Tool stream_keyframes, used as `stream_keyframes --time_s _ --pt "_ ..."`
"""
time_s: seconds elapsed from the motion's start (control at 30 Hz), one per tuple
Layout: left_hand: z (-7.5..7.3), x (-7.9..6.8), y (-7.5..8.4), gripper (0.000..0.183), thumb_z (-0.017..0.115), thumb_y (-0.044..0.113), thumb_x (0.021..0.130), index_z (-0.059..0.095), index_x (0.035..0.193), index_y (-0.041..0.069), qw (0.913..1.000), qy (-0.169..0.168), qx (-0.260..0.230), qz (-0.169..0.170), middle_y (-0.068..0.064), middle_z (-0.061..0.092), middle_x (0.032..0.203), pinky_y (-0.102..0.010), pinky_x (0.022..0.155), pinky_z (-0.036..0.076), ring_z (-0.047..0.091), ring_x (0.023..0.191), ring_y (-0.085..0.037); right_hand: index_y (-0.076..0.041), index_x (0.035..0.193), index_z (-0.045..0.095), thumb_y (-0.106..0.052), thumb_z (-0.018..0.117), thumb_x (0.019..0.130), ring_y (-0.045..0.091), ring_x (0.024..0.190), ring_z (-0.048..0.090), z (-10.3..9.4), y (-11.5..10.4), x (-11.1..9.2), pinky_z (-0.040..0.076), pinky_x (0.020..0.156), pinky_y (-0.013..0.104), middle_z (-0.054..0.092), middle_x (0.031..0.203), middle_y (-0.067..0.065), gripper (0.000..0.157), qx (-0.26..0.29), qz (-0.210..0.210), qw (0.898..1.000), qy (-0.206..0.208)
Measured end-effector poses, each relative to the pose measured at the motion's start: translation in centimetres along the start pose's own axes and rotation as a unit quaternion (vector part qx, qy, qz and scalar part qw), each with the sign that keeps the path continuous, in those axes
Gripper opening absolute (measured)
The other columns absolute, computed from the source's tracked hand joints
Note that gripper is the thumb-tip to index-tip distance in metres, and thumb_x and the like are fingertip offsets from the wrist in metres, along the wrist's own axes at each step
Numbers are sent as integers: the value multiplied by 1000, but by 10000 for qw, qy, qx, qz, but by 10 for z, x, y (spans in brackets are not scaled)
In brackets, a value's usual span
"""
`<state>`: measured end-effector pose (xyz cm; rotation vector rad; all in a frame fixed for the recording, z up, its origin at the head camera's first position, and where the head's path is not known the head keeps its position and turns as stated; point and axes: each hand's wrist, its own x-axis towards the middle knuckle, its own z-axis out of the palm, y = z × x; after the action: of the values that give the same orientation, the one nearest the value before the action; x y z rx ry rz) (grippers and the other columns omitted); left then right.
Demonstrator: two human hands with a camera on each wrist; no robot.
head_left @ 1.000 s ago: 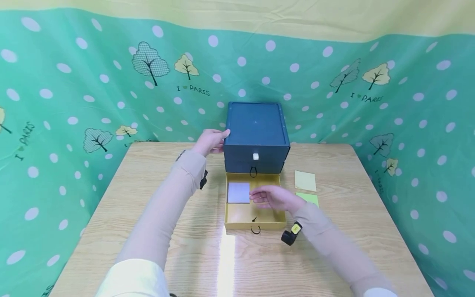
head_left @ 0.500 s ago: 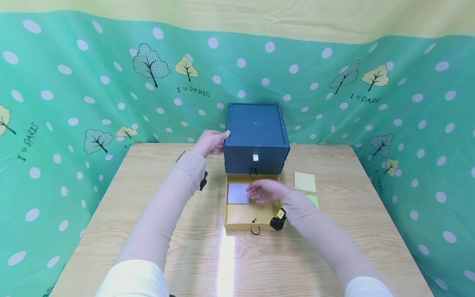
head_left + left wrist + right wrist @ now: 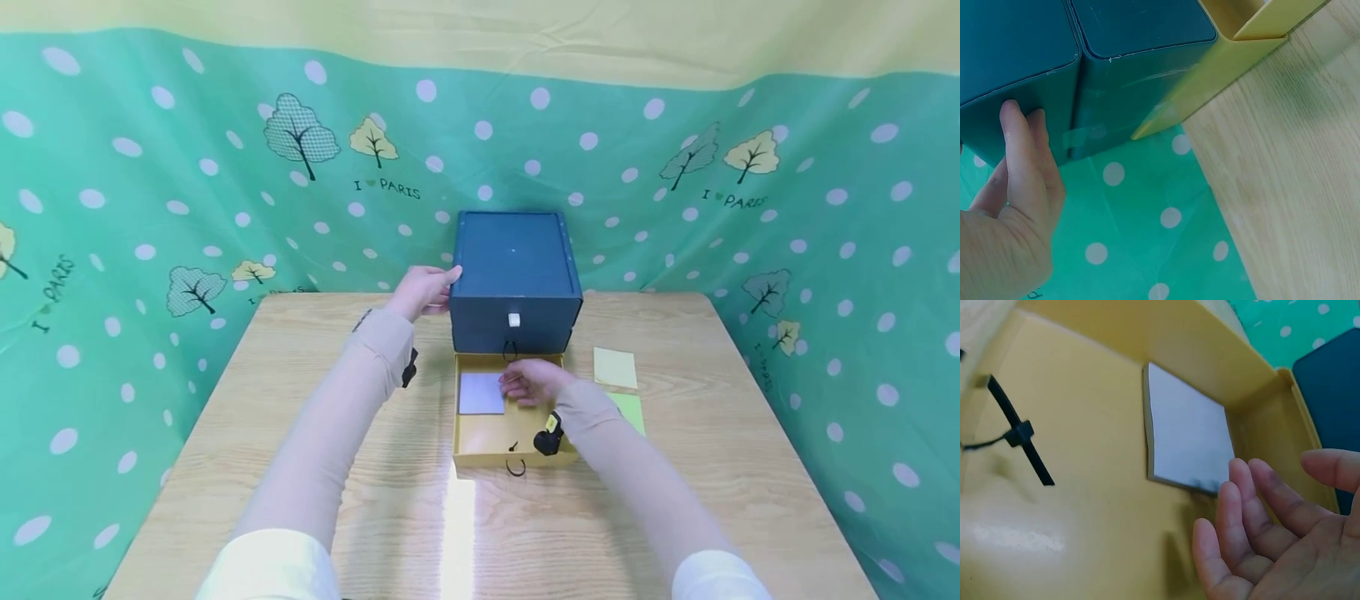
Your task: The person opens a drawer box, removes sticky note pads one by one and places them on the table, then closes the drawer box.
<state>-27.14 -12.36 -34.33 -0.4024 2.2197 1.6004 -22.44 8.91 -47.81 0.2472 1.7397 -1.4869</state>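
My left hand [image 3: 422, 292] rests against the left side of a dark blue drawer box [image 3: 517, 250]. Its thumb lies at the top edge, and in the left wrist view its straight fingers [image 3: 1019, 147] press the side wall. The lower yellow drawer [image 3: 480, 435] is pulled out, with a pale lilac sticky-note pad [image 3: 480, 394] lying flat at its back left. Inside the drawer, just right of the pad, is my right hand [image 3: 532, 381], fingers loosely bent and holding nothing. In the right wrist view its fingertips are close to the pad's [image 3: 1188, 428] edge; contact is unclear.
A pale yellow sticky-note pad [image 3: 614, 367] and a green one [image 3: 630, 410] lie on the wooden table [image 3: 720, 467] right of the drawer. The box's upper drawer has a white knob [image 3: 513, 319]. A black loop pull [image 3: 515, 468] hangs on the drawer front. Polka-dot cloth [image 3: 480, 150] surrounds the table.
My right hand has moved a little left and toward the back of the drawer, up beside the lilac pad. The left hand stays on the box.
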Motion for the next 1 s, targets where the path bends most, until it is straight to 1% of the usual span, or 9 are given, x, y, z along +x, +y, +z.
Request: stream_keyframes --time_s 0.13,0.27,0.4,0.6,0.77,0.8,0.87,0.9,1.0 --pt "-2 0 -1 61 56 43 93 43 141 7 10000 11 14 23 -14 58 125 -36 96 51 60 110 -24 3 125 51 -23 36 101 20 95 54 -3 2 7 45 89 33 59 106 10 38 45 34 10000 65" --pt "-2 0 -1 62 57 42 93 42 141 7 10000 -24 -53 32 -15 58 125 -37 97 50 60 111 -25 2 125 53 -21 40 99 19 92 55 -6 6 12 45 85 31 61 103 8 37 49 64 9996 287" --pt "-2 1 -2 61 58 41 93 43 141 6 10000 -36 -79 38 -16 58 124 -37 97 50 60 111 -25 -1 117 57 -19 46 98 17 86 55 -7 10 15 46 81 30 60 95 5 29 69 57 9988 472" --pt "-2 1 -2 62 57 42 93 41 141 6 9999 -58 -59 88 -16 58 124 -34 91 54 60 112 -25 -5 107 56 -19 51 95 17 81 52 -5 11 21 48 76 29 53 89 6 19 131 59 9979 638" --pt "-3 -1 -2 62 57 42 93 42 141 6 9999 -55 -79 97 -16 57 126 -36 96 51 59 113 -26 -7 96 55 -20 61 90 17 77 48 -2 11 27 49 72 28 48 87 5 16 -250 -138 9981 540" --pt "-2 -1 -3 62 57 42 93 42 141 5 9999 -51 -97 98 -16 57 126 -37 97 50 59 114 -26 -7 94 53 -20 61 90 17 76 47 1 8 23 48 71 28 46 86 5 16 -388 -169 9977 534" --pt "-2 0 -3 62 57 42 93 42 141 5 9999 -43 -104 100 -17 57 127 -38 99 49 58 114 -26 -6 89 49 -20 62 90 17 75 43 7 3 17 46 72 27 41 83 5 19 -651 -227 9961 548" --pt "-2 0 -3 63 57 42 93 41 141 5 9999 -43 -106 104 -17 57 127 -38 99 49 58 114 -26 -4 92 50 -20 61 90 18 78 43 10 1 14 45 75 29 41 87 5 19 -745 -267 9953 552" --pt "-2 1 -4 63 57 42 93 41 142 5 9999 -52 -111 114 -17 56 127 -39 100 48 58 114 -27 3 111 55 -22 59 91 26 105 51 22 -5 2 43 98 34 51 115 15 32 -1142 -336 9915 528"
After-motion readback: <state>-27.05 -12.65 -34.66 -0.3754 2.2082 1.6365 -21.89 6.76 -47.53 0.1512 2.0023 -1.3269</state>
